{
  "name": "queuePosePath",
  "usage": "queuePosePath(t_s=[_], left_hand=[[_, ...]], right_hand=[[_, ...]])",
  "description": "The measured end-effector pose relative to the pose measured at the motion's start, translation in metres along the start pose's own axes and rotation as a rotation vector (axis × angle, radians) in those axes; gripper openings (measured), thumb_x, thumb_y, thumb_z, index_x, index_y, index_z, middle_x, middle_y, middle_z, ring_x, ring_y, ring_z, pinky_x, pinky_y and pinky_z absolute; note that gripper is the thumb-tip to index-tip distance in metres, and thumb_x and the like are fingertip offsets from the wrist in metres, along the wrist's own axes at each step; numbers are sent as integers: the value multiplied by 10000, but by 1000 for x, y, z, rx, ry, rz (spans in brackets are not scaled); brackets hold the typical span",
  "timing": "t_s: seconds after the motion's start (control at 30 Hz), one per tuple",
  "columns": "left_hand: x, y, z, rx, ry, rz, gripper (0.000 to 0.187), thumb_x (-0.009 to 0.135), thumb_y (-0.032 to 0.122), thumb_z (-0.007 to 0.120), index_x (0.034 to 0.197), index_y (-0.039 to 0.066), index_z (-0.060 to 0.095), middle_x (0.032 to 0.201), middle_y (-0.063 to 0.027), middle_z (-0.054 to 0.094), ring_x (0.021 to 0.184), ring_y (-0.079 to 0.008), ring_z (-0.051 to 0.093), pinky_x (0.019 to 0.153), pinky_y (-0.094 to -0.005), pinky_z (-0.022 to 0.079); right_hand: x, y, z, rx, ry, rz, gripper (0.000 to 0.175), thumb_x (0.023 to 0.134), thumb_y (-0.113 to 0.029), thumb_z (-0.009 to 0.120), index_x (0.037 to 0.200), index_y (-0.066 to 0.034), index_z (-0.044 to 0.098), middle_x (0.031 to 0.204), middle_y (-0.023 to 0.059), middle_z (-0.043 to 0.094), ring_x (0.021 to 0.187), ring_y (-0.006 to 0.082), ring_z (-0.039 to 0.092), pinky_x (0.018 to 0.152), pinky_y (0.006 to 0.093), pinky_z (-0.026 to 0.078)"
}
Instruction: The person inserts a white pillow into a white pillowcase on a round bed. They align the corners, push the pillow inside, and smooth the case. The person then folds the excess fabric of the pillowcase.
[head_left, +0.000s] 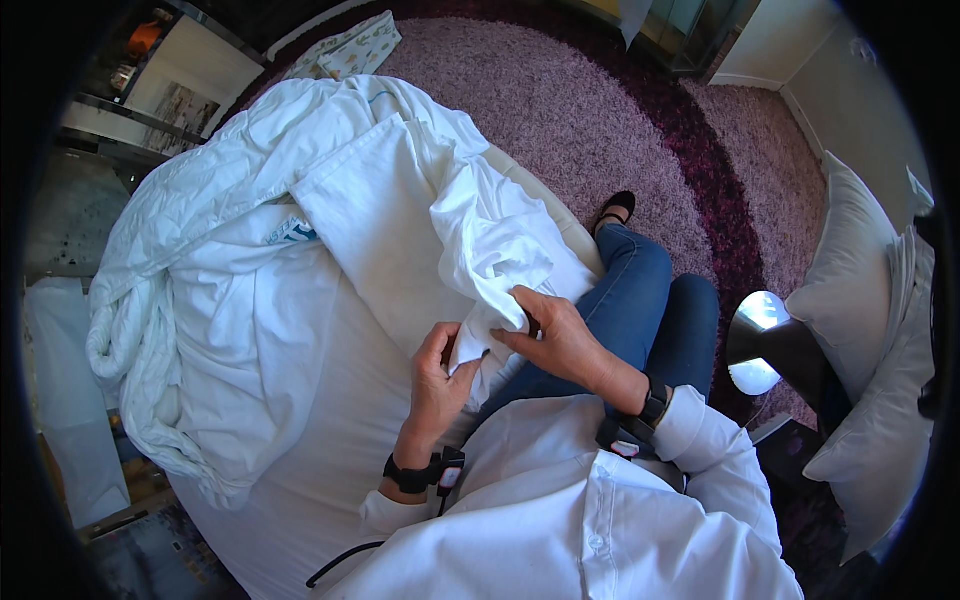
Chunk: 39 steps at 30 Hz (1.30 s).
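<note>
White fabric, seemingly a duvet cover or sheet (480, 240), lies bunched across the bed and up to my lap. My left hand (442, 375) pinches one edge of it between thumb and fingers. Just to the right, my right hand (559, 334) grips the same cloth a little higher up, so a short folded stretch spans the two hands. Part of the cloth lies flat in a broad panel on the bed. Beyond it a white duvet (217, 187) is heaped in loose folds. Some fingertips are hidden behind the fabric.
I sit on the edge of a bed with a white fitted sheet (300, 457). White pillows (855, 277) are stacked at the right, near a shiny round object (757, 341). A patterned bag (352, 52) rests on the purple shag rug (540, 97). Mirrored furniture (75, 202) stands at the left.
</note>
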<state>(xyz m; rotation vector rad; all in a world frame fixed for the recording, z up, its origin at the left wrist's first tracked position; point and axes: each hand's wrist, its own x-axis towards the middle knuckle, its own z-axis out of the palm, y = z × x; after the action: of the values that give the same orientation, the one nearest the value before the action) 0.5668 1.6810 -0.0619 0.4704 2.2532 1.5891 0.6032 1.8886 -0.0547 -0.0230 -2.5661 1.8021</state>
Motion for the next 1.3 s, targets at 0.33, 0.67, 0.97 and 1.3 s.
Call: queuePosePath(t_s=[0.33,0.67,0.97,1.3], left_hand=[[3,-45,21,30,-67,-25,439,802,163,818,1174,11,641,1091,-120,705,969,-201,679,846,-365,549],[1,-35,-32,-1143,-277,-436,593,868,61,676,1428,-15,499,1377,-129,606,1319,-287,554,1132,-419,431],[2,-29,-11,-967,-85,-596,530,862,23,671,1374,-27,544,1304,-120,646,1207,-257,621,1074,-432,482],[-3,-35,-2,-842,128,-635,432,829,25,650,1258,-14,613,1160,-99,685,1074,-230,666,964,-406,546]], right_hand=[[-23,-38,-7,-187,-248,-190,508,914,-135,717,1348,-16,483,936,172,693,863,377,710,752,421,570],[-28,-9,8,-285,-508,-235,276,918,-144,631,1175,-47,615,996,191,716,916,397,702,769,475,560],[-8,19,-19,69,114,241,384,976,-343,692,856,19,649,677,170,675,604,316,687,578,387,533],[2,49,-25,662,144,399,285,1039,-301,596,1019,-30,682,776,-3,635,614,67,539,558,231,429]])
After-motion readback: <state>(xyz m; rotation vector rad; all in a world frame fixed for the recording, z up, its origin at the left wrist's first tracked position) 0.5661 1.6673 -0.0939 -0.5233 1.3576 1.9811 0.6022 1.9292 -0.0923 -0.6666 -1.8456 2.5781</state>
